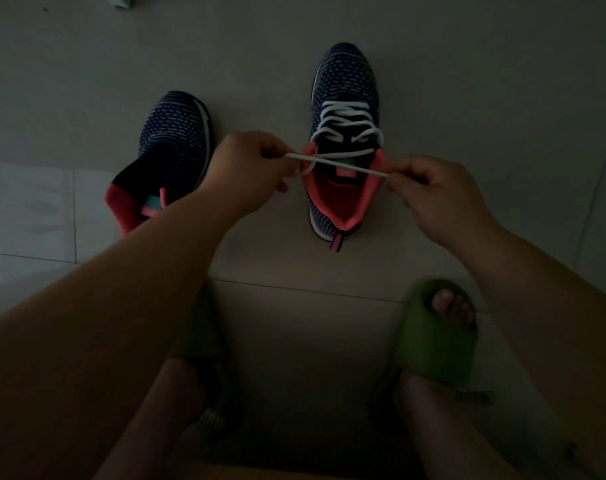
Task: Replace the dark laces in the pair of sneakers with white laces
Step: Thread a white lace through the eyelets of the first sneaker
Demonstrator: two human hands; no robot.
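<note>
Two dark blue knit sneakers with pink lining stand on the pale tiled floor. The right sneaker [344, 81] carries a white lace [346, 124] threaded through its eyelets. The lace's two ends cross over the shoe's opening. My left hand [246, 171] pinches one end at the left of the opening. My right hand [433, 192] pinches the other end at the right. The left sneaker [171, 140] leans on its side with no lace visible in it, its tongue folded out.
My feet in green slippers [436, 337] rest on the floor near the bottom of the view, one at the right and one, darker, at the left [197, 327]. A pale object's corner [123, 0] shows at the top left edge. The room is dim.
</note>
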